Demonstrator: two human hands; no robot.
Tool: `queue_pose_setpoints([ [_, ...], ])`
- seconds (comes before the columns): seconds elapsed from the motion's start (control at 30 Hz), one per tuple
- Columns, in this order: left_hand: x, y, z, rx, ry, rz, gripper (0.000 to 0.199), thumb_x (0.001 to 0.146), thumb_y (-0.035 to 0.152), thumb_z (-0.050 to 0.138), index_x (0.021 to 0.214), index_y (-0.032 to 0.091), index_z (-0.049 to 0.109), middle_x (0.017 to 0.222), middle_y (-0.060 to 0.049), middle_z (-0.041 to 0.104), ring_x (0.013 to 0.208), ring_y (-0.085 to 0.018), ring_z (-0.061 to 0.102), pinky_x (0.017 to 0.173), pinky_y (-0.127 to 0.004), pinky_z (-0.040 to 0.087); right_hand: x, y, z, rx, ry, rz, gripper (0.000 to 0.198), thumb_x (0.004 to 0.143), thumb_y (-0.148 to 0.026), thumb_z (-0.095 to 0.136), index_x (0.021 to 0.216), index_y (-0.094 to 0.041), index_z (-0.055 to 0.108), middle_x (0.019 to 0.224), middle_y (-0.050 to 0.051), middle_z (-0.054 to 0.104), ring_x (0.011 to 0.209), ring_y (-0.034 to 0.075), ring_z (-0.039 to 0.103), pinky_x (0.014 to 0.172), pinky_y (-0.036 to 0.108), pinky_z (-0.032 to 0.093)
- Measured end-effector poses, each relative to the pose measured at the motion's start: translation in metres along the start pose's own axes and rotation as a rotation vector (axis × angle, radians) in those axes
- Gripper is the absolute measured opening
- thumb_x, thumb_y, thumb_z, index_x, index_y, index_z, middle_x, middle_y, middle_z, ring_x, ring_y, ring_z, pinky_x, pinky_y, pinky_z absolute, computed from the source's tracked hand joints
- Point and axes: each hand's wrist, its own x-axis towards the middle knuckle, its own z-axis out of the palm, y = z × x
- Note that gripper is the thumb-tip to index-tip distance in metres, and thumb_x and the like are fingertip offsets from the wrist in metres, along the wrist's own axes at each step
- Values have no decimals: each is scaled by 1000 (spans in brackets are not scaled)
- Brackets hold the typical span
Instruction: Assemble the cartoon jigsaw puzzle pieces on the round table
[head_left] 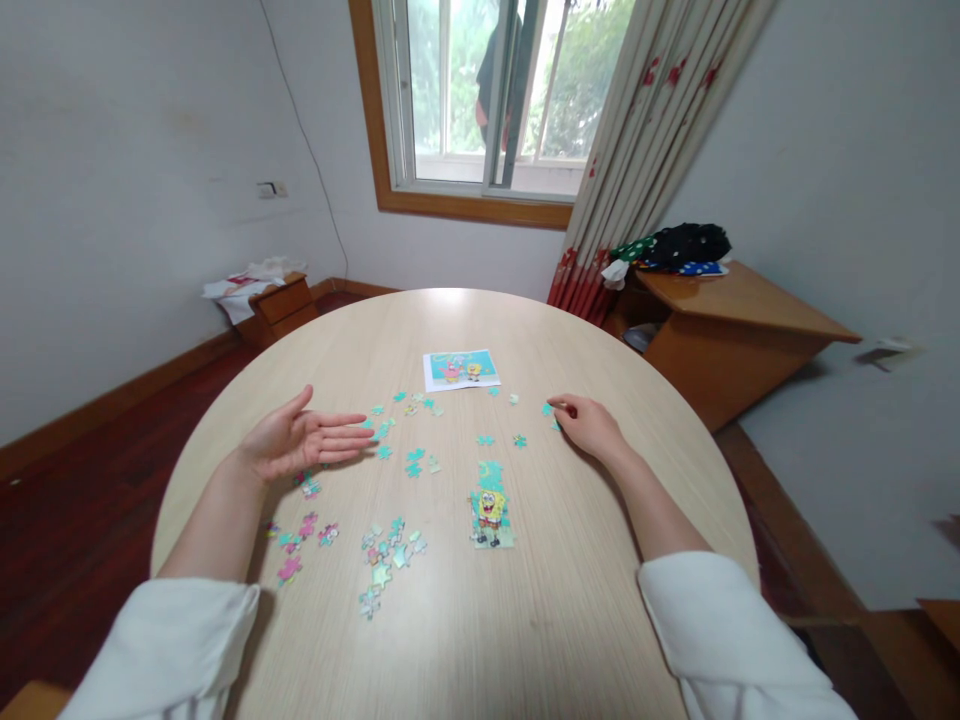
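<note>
My left hand (pixel 307 440) is open, palm turned up and fingers stretched to the right, over the left side of the round table. Teal puzzle pieces (pixel 384 452) lie by its fingertips. On the right, my right hand (pixel 589 425) has thumb and index finger pinched at a small teal puzzle piece (pixel 546 409); another piece sits partly hidden under the fingers. A partly joined puzzle (pixel 491 505) with a yellow cartoon sponge lies near the middle. Two loose pieces, one a teal piece (pixel 486 440) and one a darker piece (pixel 520 440), rest just beyond it.
Pink pieces (pixel 290 570) and a pile of mixed pieces (pixel 382 575) are spread at the left front. A printed reference picture (pixel 461 370) lies toward the back of the table (pixel 585 620). Behind are a window, a curtain (pixel 637 120) and a wooden desk (pixel 750 310) with cloths.
</note>
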Motion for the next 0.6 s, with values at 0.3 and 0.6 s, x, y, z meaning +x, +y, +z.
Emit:
queue_pose_setpoints([
  [0.3,-7,11,-27,-215,330,98,78,90,55,33,143,-3,32,109,-36,63,101,-39,65,84,-49,54,2,2,2,-6,4,-8,30,84,-22,50,105,-22,70,91,4,72,81,17,62,66,25,40],
  [0.6,-3,11,-28,-245,527,255,74,93,50,26,140,-5,34,112,-36,61,106,-36,63,82,-42,57,2,4,2,-3,-3,-3,29,84,-22,51,105,-22,71,87,4,71,78,16,61,63,24,39],
])
